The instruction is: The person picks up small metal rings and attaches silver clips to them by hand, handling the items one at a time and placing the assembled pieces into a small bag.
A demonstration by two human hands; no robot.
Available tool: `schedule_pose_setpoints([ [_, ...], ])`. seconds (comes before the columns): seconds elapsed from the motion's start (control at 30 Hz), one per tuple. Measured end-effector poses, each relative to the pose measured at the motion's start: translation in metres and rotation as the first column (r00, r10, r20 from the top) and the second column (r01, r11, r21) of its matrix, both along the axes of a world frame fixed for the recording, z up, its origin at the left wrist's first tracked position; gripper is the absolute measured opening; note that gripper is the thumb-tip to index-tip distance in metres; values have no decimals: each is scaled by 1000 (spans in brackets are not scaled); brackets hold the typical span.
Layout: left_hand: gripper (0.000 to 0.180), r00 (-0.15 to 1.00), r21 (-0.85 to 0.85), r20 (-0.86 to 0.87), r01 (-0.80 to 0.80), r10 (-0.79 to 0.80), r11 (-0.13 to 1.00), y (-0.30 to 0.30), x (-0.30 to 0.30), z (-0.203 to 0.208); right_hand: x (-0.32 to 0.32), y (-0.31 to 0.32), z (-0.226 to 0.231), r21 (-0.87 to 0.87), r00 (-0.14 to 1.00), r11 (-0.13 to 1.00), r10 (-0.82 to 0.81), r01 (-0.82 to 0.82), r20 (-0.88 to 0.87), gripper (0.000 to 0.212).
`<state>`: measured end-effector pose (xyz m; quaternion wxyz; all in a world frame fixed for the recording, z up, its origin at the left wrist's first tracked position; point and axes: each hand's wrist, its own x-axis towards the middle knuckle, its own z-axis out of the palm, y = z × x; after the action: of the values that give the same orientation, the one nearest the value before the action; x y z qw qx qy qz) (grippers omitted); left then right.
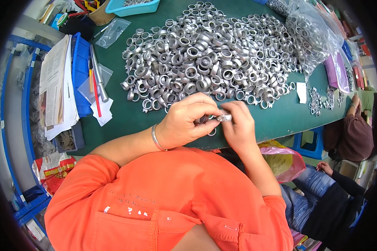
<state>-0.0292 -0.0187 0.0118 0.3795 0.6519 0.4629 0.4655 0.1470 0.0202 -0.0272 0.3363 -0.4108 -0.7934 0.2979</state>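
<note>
Left hand (pixel 184 119): bent inward, thumb and fingertips pinching a metal ring (pixel 225 118) at its left side.
Right hand (pixel 239 125): curled, fingertips closed on the same ring from the right; thumb mostly hidden.
Ring position: between both sets of fingertips, over the table's near edge, just short of the pile.
Ring axis: seen near edge-on, long axis roughly left to right; can't tell which way the opening faces.
Ring finish: silver-grey, bright highlights on a short band; rest covered by fingers.
Loose ring (pixel 213 132): below left thumb, partly hidden.
Pile (pixel 205 62): similar grey rings, tangled, facing every way, beyond the hands.
Table (pixel 113 125): green top.
Left of pile: blue tray (pixel 81 75), papers (pixel 56 83), red pen (pixel 96 94).
Right of pile: clear bag (pixel 310 42), white slip (pixel 301 92), purple basket (pixel 337 73).
Far right: co-worker in brown top (pixel 356 136), seated near the table.
</note>
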Motion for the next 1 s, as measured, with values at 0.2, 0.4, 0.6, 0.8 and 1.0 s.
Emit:
schedule_pose_setpoints([
  [0.2,18,993,-64,103,-56,62,996,-3,-6,-7,-9,1,0,-66,979,998,22,-8,204,11],
  [0.4,18,994,0,8,-111,111,994,-6,-6,-5,2,-1,-1,-183,993,978,-90,102,73,5],
  [0.6,18,987,158,-111,-99,118,982,-2,-5,-10,11,0,1,-625,874,779,-272,-45,-402,13],
  [0.8,18,987,158,-122,-89,109,983,-1,-5,-14,12,3,-10,-285,978,955,-136,87,-156,14],
  [1.0,17,983,85,-147,-99,111,991,0,-4,-12,11,9,-3,-76,996,994,-78,74,-45,15],
])
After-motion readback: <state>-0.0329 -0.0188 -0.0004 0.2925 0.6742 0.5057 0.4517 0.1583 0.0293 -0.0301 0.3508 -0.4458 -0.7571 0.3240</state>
